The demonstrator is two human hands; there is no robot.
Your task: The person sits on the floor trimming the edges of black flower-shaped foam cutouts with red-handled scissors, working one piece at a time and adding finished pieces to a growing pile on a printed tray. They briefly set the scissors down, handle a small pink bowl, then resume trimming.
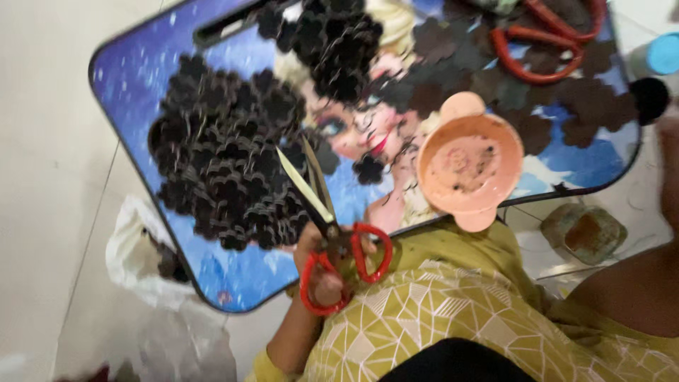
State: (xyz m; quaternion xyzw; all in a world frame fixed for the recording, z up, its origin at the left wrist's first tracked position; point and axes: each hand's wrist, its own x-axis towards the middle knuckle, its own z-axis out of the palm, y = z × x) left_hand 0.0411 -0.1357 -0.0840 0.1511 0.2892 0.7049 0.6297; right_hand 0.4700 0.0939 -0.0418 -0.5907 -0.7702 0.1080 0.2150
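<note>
Blue lap table (134, 78) | L hand (318, 265) fingers thru red scissors (332, 240) handles, blades open | R hand (668, 170) blurred, grip unclear

Blue picture-printed lap table (141, 64) with dark flower cut-outs (226, 163), pink bowl (469, 166), red scissors (548, 35).

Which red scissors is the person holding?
The near pair, the red-handled scissors with blades open, gripped by one hand at the table's front edge. The other red scissors lie untouched at the far corner.
</note>
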